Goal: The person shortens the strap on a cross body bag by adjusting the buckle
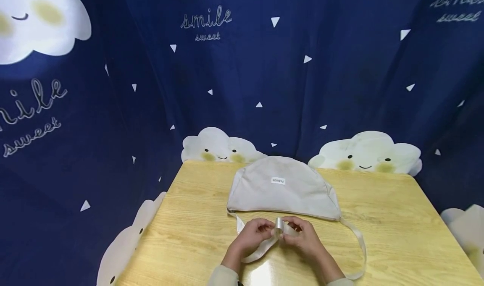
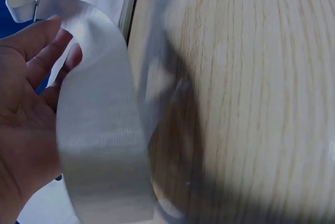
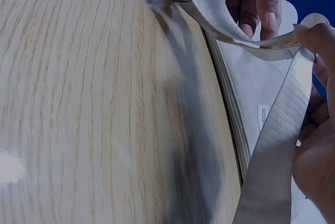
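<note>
A pale fabric bag [image 1: 283, 191] lies on the table, its label upside down in the head view. Its long strap [image 2: 107, 124] curves towards the person. My left hand [image 1: 252, 237] pinches the strap between thumb and fingers. Opposite it, my right hand [image 1: 304, 237] pinches a small loop of the same strap [image 3: 275, 135], with its thumb [image 3: 314, 35] on top. A thin metal strap slider [image 2: 36, 5] sits at this loop, between the two hands. My right fingers partly hide it in the right wrist view.
The wooden table [image 1: 393, 227] reaches out on both sides of the bag. Part of the strap [image 1: 361, 244] lies looped on the table to the right. Behind hangs a dark blue curtain [image 1: 242, 76] with cloud prints.
</note>
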`<move>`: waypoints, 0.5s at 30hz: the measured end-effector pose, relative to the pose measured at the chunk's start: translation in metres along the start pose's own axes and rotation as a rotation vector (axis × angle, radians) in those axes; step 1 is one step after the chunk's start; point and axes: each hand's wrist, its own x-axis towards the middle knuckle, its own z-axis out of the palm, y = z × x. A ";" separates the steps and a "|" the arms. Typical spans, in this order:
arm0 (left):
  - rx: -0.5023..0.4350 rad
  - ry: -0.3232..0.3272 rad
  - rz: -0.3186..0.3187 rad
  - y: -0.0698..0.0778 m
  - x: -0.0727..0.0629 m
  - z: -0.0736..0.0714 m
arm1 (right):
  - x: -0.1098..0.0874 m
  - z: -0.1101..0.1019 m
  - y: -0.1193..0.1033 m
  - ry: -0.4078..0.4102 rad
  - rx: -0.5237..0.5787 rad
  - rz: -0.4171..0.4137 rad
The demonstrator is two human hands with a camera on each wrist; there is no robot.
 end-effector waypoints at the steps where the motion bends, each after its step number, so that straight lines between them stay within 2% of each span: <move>1: -0.001 0.002 -0.013 0.000 0.000 -0.001 | 0.001 0.000 0.005 -0.003 -0.008 -0.003; 4: -0.015 0.021 -0.015 -0.004 0.002 -0.003 | 0.004 -0.001 0.013 -0.004 -0.020 -0.021; 9: -0.078 0.058 0.006 -0.004 0.003 -0.003 | 0.005 -0.001 0.004 0.002 -0.035 -0.033; 12: -0.039 0.081 0.051 0.000 -0.001 -0.004 | 0.006 0.000 0.008 0.008 -0.039 -0.027; 15: 0.010 0.093 0.112 0.010 -0.008 -0.007 | 0.007 0.000 0.014 0.031 -0.046 -0.022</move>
